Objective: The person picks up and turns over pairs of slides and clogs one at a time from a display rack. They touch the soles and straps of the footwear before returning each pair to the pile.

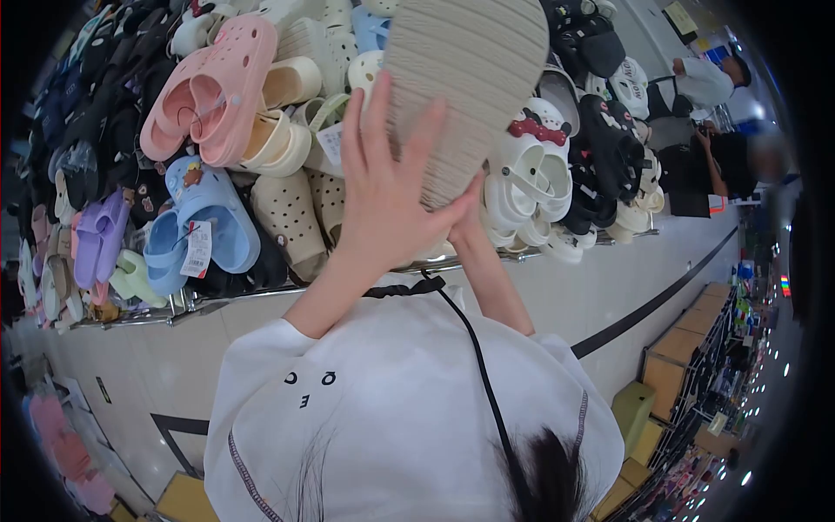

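A slipper with a beige ribbed sole (487, 78) is held up close in front of me, its underside turned toward the camera and its top cut off by the frame. Across the left part of that sole lies my left hand (396, 191), fingers spread and stretched out, thumb at the lower edge. My right hand (468, 213) grips the slipper's lower end from the right, most of its fingers hidden behind the sole. Left of my hands are pink clogs (228, 96) and cream clogs (283, 143). White clogs with a red bow (531, 178) lie to the right.
Blue clogs with a tag (204, 222), purple slides (100, 239) and black clogs (609, 143) crowd the display, edged by a metal rail (226, 303). Cardboard boxes (678, 344) line the lower right. Another person (709, 83) is at the upper right.
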A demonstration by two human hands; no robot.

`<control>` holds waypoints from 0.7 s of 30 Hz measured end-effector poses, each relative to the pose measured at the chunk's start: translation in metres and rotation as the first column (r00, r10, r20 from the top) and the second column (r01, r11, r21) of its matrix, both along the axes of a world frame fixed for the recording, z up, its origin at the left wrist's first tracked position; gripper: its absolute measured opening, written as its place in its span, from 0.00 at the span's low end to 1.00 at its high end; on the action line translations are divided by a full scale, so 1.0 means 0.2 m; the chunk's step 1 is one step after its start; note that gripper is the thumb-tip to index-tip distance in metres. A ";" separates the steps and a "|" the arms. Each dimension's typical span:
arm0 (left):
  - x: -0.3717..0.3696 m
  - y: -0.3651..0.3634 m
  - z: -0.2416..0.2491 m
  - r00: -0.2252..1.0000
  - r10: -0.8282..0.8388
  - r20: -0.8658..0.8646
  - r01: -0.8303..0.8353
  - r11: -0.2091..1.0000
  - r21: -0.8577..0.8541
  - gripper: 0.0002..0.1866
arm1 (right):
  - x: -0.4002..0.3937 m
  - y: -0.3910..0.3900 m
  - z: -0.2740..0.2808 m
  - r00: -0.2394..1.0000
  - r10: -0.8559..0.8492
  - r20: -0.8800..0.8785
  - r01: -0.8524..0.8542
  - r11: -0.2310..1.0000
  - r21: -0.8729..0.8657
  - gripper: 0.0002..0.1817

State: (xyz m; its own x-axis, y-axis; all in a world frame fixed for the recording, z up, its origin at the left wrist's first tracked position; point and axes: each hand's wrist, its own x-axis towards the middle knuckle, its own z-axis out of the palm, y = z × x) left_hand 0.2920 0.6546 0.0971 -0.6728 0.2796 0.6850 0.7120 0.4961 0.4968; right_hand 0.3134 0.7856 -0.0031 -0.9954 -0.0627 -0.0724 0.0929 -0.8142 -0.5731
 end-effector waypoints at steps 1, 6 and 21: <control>-0.02 0.00 0.00 1.000 -0.008 -0.004 0.008 1.000 0.004 0.45 | -0.01 0.01 0.01 0.999 -0.022 0.031 0.022 1.000 0.011 0.39; -0.16 -0.06 -0.03 0.963 -0.211 0.166 0.153 0.940 0.306 0.47 | -0.05 0.10 0.05 0.972 -0.164 0.167 0.157 0.986 0.053 0.40; -0.46 -0.12 -0.52 0.255 -0.880 0.400 -0.383 0.288 0.878 0.21 | -0.41 0.50 -0.07 0.954 -0.102 0.284 0.067 0.989 0.131 0.31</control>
State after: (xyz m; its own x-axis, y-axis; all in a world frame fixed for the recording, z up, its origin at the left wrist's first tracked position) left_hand 0.2001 0.6309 -0.0068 -0.8866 0.4147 -0.2049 -0.4500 -0.6710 0.5892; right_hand 0.2313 0.8858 -0.0173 -0.9320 0.0471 -0.3593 0.2027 -0.7540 -0.6248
